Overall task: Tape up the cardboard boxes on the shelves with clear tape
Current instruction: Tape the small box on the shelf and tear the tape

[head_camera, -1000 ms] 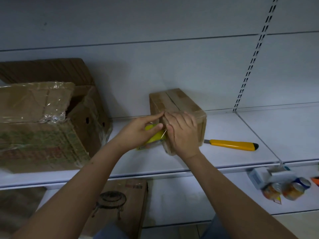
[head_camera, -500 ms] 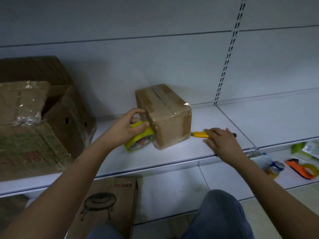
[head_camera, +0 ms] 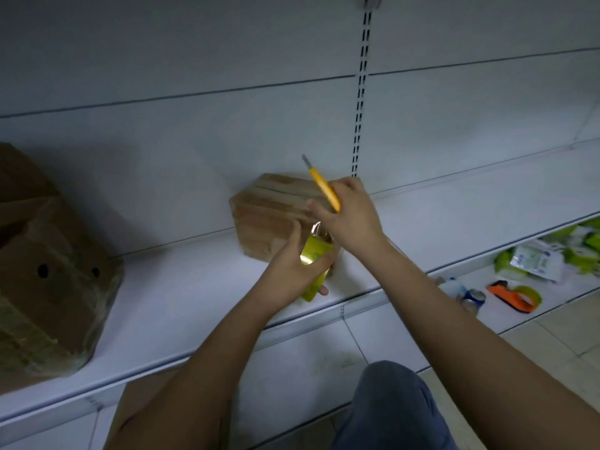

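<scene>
A yellow tape roll point(head_camera: 314, 266) is gripped by the left hand point(head_camera: 292, 271) beside the small cardboard box point(head_camera: 269, 212). A slim yellow utility knife point(head_camera: 323, 185) is clasped in the right hand point(head_camera: 349, 219), blade raised.

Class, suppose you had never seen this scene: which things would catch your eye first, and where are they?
First, the yellow utility knife, raised blade-up in the right hand in front of the small cardboard box at the middle of the white shelf. Just below, the left hand grips a yellow tape roll against the box's near side. A large, crumpled box fills the shelf's left end.
</scene>
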